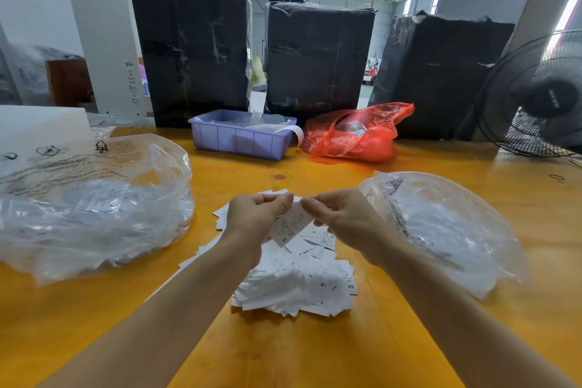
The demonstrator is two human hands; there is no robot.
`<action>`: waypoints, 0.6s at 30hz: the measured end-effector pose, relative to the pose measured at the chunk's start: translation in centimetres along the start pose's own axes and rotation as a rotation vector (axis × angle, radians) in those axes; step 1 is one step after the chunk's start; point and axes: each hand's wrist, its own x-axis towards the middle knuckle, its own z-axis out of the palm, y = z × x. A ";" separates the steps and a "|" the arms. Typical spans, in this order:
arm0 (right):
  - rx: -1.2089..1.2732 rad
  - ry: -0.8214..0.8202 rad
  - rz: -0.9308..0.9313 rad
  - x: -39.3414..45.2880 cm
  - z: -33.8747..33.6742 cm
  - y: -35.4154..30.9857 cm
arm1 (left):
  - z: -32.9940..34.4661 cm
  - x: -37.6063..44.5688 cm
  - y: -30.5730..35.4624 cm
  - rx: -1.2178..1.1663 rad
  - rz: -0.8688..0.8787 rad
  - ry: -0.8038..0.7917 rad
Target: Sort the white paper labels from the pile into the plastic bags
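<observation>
Nearest on the yellow counter (pixel 283 353) sits the pile of white labels (pixel 296 287), size letters like S, XL and XS showing on a few. Just above it both hands meet: the left hand (pixel 256 219) and the right hand (pixel 341 220) each pinch the top end of one label (pixel 288 225) (marked S at its bottom), held tilted over the pile. A clear plastic bag (pixel 453 230) lies right of the pile, and a bigger clear bag (pixel 91 201) lies left, with white stuff inside. Farther back are a blue tray (pixel 242 138) and a red bag (pixel 356 135). Behind those stand three black-wrapped bundles (pixel 318 57), with a fan (pixel 541 98) at the far right.
</observation>
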 end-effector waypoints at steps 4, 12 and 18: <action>0.057 -0.192 0.012 -0.2 0.5 -0.1 | -0.1 0.0 0.0 -0.086 -0.039 0.026; 0.237 -0.029 0.119 0.2 0.1 0.3 | -0.7 0.0 1.3 -0.091 -0.187 -0.114; 0.333 0.010 0.271 0.2 -1.1 0.1 | -2.8 0.4 2.7 0.257 -0.231 -0.310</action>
